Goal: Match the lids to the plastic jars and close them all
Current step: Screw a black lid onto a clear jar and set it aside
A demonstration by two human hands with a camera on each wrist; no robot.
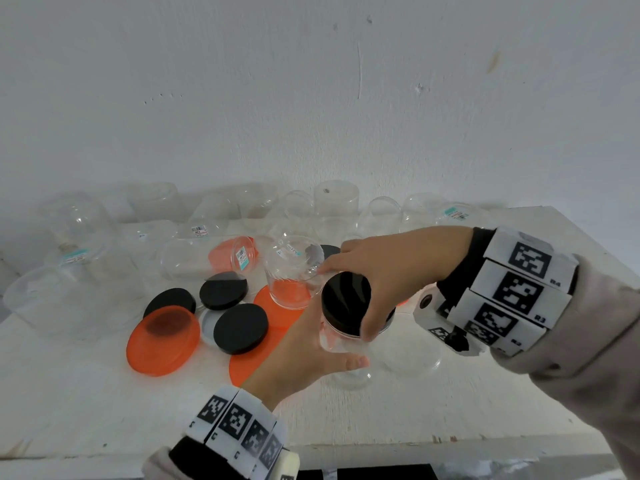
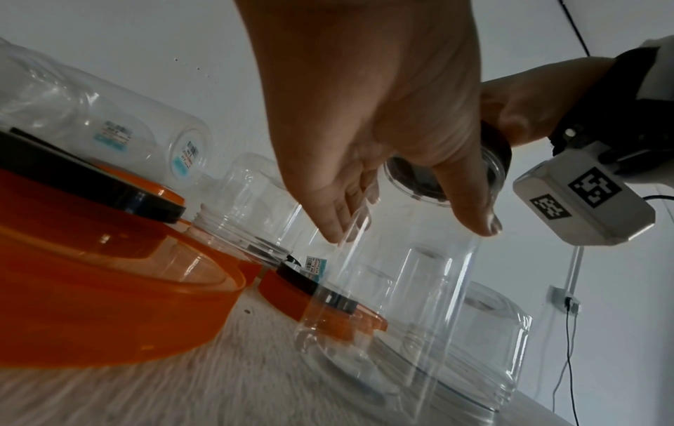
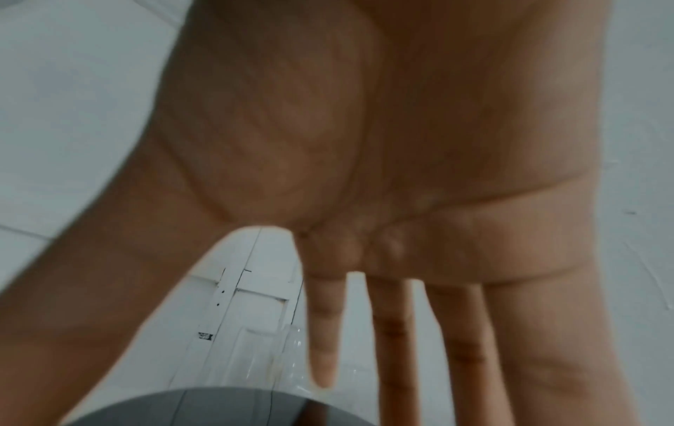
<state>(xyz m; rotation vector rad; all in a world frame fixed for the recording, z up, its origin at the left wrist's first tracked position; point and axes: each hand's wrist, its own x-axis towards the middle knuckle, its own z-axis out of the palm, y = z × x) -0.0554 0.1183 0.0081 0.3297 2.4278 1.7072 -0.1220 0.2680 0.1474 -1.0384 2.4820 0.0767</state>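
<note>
A clear plastic jar [image 1: 341, 344] stands upright near the table's front middle. My left hand [image 1: 304, 351] grips its body, thumb on the near side and fingers hidden behind it. A black lid [image 1: 346, 301] sits on the jar's mouth, and my right hand [image 1: 377, 289] holds it from above with thumb and fingers around its rim. The left wrist view shows my left hand [image 2: 383, 129] around the jar [image 2: 401, 288], with the lid [image 2: 496, 144] under my right hand [image 2: 529, 101]. In the right wrist view my right hand [image 3: 364, 144] spreads over the lid [image 3: 200, 409].
Loose black lids [image 1: 240, 327] and orange lids [image 1: 162, 339] lie left of the jar on the white table [image 1: 104, 403]. An upturned clear jar [image 1: 291, 271] stands on an orange lid. Several clear jars [image 1: 336, 206] crowd the back by the wall.
</note>
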